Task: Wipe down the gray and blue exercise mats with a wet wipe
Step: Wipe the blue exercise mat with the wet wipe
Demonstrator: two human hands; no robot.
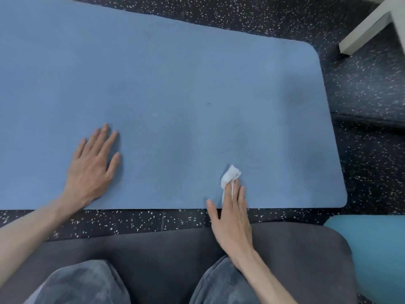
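1. Head view: the wipe [230, 177] is small and bunched, so it could slip from under the fingertips and leave streaks on the blue mat [175, 84].
2. Right hand [232, 220] presses it near the mat's near edge; left hand [92, 165] lies flat, fingers spread, well apart.

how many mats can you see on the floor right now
3. The blue mat lies ahead under both hands, the gray mat under the person's knees, and a teal mat shows at the lower right edge. Others may lie out of view.

blue mat [175, 84] flat, crumpled wipe [229, 176] (white) atop
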